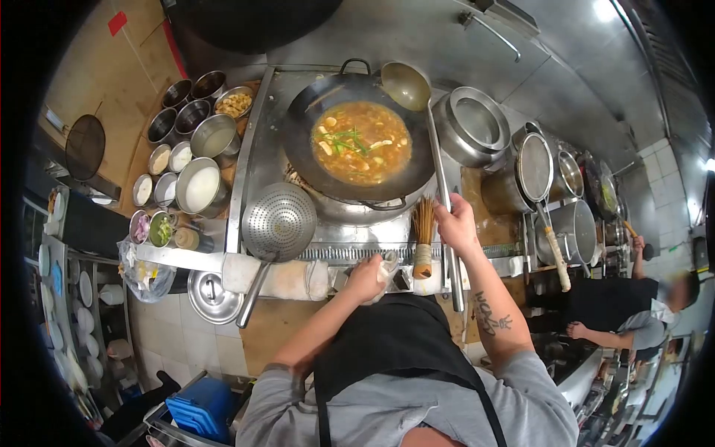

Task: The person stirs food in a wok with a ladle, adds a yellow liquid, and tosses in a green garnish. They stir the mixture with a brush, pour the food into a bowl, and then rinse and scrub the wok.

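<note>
My right hand [457, 226] is closed around the long handle of a ladle [407, 86]. The ladle's bowl sits at the far right rim of a black wok [305, 153]. A reddish-brown soup [365, 156] with green strips and pale pieces fills the bottom of the wok. At the stove's front edge, my left hand [363, 281] is closed on a whitish cloth [388, 268]; its fingertips are partly hidden. Between the hands a bamboo wok brush [423, 242] stands with its bristles upward. Left of the wok lies a perforated skimmer [279, 222], its handle over the front edge.
Several seasoning containers [201, 186] stand at the left. Rolled towels [279, 278] lie along the front rail, beside a metal lid [214, 296]. Metal pots [471, 127] and a mesh strainer [536, 167] are at the right. Further right, another person [611, 309] stands at work.
</note>
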The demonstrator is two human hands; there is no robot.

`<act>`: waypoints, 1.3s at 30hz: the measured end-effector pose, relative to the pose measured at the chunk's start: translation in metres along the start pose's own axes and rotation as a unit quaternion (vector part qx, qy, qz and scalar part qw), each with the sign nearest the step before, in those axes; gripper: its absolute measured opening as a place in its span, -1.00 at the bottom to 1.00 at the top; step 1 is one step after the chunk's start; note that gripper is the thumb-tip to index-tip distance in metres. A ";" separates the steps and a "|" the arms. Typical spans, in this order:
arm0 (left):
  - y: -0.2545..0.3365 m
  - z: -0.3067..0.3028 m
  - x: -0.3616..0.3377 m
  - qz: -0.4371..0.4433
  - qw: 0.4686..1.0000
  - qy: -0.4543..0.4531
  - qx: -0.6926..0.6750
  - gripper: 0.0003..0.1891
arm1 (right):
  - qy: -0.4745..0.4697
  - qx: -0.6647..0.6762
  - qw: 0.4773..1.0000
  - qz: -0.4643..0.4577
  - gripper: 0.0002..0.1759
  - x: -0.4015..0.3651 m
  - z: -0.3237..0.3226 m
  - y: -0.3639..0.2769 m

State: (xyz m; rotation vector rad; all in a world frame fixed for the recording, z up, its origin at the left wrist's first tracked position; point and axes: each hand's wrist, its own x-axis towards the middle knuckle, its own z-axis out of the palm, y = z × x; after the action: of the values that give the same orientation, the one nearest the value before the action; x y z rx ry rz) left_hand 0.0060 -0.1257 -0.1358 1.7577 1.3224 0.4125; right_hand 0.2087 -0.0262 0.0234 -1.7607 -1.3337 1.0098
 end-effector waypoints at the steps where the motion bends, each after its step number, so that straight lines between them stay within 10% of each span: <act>1: -0.002 -0.002 0.002 -0.028 0.995 0.000 -0.094 -0.33 | -0.003 -0.022 1.000 -0.006 -0.71 0.008 -0.002 0.005; 3: -0.010 -0.007 0.003 -0.087 0.956 0.000 -0.279 -0.29 | -0.014 -0.064 0.998 -0.016 -0.62 0.024 -0.005 0.007; 9: -0.038 -0.029 -0.017 -0.172 0.505 -0.191 -0.824 -0.35 | -0.049 -0.107 0.990 -0.081 -0.68 0.095 0.027 0.004; 11: -0.039 -0.023 -0.028 -0.119 0.488 -0.144 -0.853 -0.36 | -0.116 -0.129 0.985 0.009 -0.69 0.097 0.037 -0.019; 15: -0.049 -0.015 -0.045 -0.112 0.492 -0.104 -0.857 -0.35 | -0.150 -0.217 0.942 -0.205 -0.57 0.083 0.019 0.016; 20: -0.006 -0.048 -0.058 -0.054 0.505 -0.096 -0.856 -0.35 | -0.043 -0.331 0.935 -0.116 -0.34 0.010 -0.020 0.027; 24: -0.043 -0.025 -0.035 -0.159 0.564 0.013 -0.811 -0.37 | -0.110 0.062 0.990 -0.057 -0.38 0.005 -0.067 0.047; 28: 0.004 -0.039 -0.022 -0.158 0.622 0.038 -0.766 -0.39 | -0.090 0.391 0.914 0.055 -0.51 -0.010 -0.163 0.028; 33: 0.026 -0.024 -0.038 -0.155 0.594 0.106 -0.782 -0.40 | 0.112 0.435 0.893 0.039 -0.72 0.018 -0.317 0.047; 39: 0.026 0.003 -0.060 -0.220 0.636 0.113 -0.731 -0.43 | 0.340 -0.091 0.931 0.096 -0.77 0.122 -0.444 0.128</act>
State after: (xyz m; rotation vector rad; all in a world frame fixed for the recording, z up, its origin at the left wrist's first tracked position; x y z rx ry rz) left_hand 0.0012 -0.1820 -0.1030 -0.0108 0.9156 1.0367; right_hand 0.6784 0.0306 0.0918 -2.1407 -0.8359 0.3005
